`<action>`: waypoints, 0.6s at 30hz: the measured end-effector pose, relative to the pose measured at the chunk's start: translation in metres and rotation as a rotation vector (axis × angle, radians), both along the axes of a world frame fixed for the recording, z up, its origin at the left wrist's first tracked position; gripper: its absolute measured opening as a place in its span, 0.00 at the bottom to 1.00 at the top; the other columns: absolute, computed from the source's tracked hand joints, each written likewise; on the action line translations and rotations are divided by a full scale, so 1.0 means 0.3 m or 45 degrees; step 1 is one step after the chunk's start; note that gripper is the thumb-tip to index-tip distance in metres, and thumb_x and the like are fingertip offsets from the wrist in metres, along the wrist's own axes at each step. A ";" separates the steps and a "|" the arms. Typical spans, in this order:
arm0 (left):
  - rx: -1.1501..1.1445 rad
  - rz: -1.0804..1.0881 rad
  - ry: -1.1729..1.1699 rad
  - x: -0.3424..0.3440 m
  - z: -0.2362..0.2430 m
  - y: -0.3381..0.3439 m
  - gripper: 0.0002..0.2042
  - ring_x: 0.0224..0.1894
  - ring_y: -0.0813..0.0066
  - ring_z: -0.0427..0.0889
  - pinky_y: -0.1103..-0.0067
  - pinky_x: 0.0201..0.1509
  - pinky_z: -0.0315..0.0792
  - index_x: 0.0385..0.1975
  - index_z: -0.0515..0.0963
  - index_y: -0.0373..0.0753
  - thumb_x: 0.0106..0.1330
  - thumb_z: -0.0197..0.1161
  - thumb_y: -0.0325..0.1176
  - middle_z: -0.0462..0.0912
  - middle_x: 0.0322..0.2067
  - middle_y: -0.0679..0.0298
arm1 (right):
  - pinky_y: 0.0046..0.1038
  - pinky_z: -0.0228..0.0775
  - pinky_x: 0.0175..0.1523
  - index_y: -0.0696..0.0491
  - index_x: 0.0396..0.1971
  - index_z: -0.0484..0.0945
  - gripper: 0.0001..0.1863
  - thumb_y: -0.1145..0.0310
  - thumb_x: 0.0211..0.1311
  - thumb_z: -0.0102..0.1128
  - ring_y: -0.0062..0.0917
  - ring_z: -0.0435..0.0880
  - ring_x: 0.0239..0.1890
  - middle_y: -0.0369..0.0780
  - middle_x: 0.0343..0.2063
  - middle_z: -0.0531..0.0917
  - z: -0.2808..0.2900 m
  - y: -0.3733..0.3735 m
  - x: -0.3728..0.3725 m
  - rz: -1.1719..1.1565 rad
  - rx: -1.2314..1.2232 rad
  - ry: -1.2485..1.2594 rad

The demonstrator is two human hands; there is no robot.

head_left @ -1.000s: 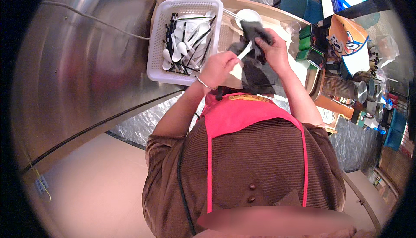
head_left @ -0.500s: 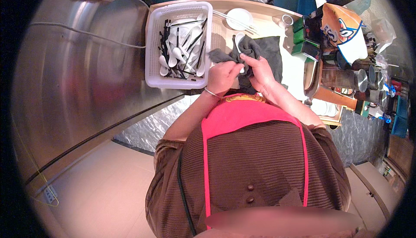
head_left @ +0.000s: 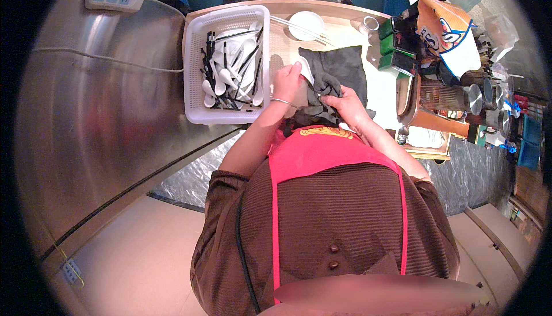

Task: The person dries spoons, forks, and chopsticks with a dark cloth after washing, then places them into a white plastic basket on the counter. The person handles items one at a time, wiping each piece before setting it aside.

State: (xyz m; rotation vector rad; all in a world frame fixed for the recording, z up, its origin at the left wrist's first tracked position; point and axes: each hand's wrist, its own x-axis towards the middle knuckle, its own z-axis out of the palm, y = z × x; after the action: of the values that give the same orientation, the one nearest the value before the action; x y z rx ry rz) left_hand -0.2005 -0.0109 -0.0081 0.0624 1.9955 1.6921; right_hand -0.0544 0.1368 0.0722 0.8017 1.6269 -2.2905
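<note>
Grey, soft cloth (head_left: 336,71) lay rumpled on the pale wooden table (head_left: 379,89), its near end bunched under our right hand (head_left: 345,104), whose fingers were clenched into the folds. Our left hand (head_left: 287,81) pinched a smooth white spoon (head_left: 306,71) against the cloth's edge. Just to the left stood a white plastic lattice basket (head_left: 195,57) holding more white spoons and thin black chopsticks. Beyond the cloth sat a round white bowl (head_left: 305,24).
</note>
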 end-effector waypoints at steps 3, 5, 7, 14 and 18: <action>0.067 0.028 -0.002 0.012 -0.030 0.032 0.26 0.20 0.79 0.74 0.76 0.26 0.67 0.19 0.80 0.33 0.77 0.58 0.48 0.77 0.15 0.65 | 0.24 0.76 0.47 0.59 0.50 0.83 0.15 0.77 0.63 0.65 0.21 0.85 0.38 0.37 0.39 0.88 -0.029 0.017 -0.005 -0.111 0.018 -0.030; 0.025 -0.041 -0.052 0.020 -0.028 0.031 0.28 0.21 0.79 0.75 0.77 0.27 0.67 0.22 0.81 0.34 0.78 0.56 0.52 0.77 0.16 0.66 | 0.25 0.77 0.48 0.59 0.49 0.83 0.15 0.77 0.62 0.66 0.22 0.86 0.38 0.38 0.39 0.88 -0.059 0.033 -0.015 -0.163 0.111 -0.097; 0.003 -0.117 -0.148 0.028 -0.015 0.013 0.28 0.24 0.79 0.74 0.80 0.30 0.67 0.25 0.83 0.35 0.78 0.55 0.55 0.78 0.18 0.67 | 0.28 0.79 0.46 0.60 0.49 0.83 0.15 0.77 0.62 0.66 0.24 0.87 0.38 0.39 0.40 0.89 -0.100 0.055 -0.031 -0.268 -0.054 -0.114; -0.022 -0.114 -0.020 0.031 0.034 -0.220 0.20 0.26 0.85 0.73 0.84 0.32 0.66 0.35 0.85 0.36 0.81 0.54 0.45 0.80 0.24 0.71 | 0.35 0.81 0.42 0.61 0.47 0.81 0.15 0.74 0.62 0.67 0.30 0.87 0.35 0.43 0.36 0.88 -0.329 0.028 -0.204 -0.294 -0.158 -0.257; -0.101 0.079 0.190 -0.001 0.031 -0.420 0.13 0.27 0.87 0.72 0.85 0.32 0.67 0.36 0.84 0.37 0.79 0.58 0.37 0.78 0.23 0.74 | 0.40 0.81 0.40 0.60 0.49 0.78 0.16 0.72 0.63 0.67 0.36 0.87 0.34 0.47 0.39 0.87 -0.422 -0.053 -0.345 -0.343 -0.176 -0.298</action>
State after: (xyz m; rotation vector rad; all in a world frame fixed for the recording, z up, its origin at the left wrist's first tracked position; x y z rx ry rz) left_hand -0.2008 -0.1369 0.0012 0.1029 2.1930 1.6882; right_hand -0.1580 0.1208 -0.0545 1.2663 1.3128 -2.3419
